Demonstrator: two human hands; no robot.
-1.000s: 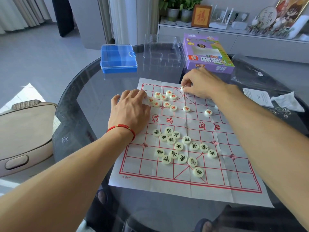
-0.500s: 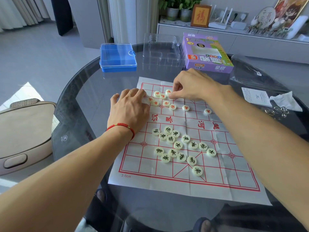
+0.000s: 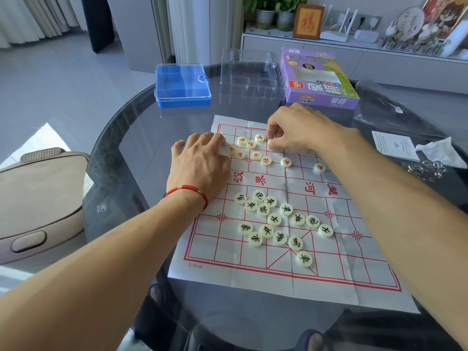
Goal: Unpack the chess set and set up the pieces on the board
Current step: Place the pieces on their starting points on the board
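Observation:
A white paper board [image 3: 329, 269] with red grid lines lies on the round glass table [image 3: 121, 153]. Several round pale pieces with red characters [image 3: 255, 155] cluster at its far left, two more sit apart to the right [image 3: 319, 167]. Several pieces with black characters [image 3: 274, 219] are scattered on the near half. My left hand [image 3: 200, 165] rests flat on the board's far left edge, fingers extended beside the red pieces. My right hand [image 3: 298, 127] pinches a pale piece [image 3: 270, 142] on edge at the far rows.
A blue plastic case [image 3: 182, 84], a clear plastic tray [image 3: 249, 79] and the purple chess box [image 3: 319, 77] stand at the far side of the table. A leaflet [image 3: 395, 145], tissue [image 3: 440, 153] and metal rings [image 3: 428, 168] lie at the right. A beige chair [image 3: 38, 198] is at the left.
My right hand has moved left along the far rows, from the middle of the board toward the red cluster, and now pinches a piece. My left hand has stayed in place.

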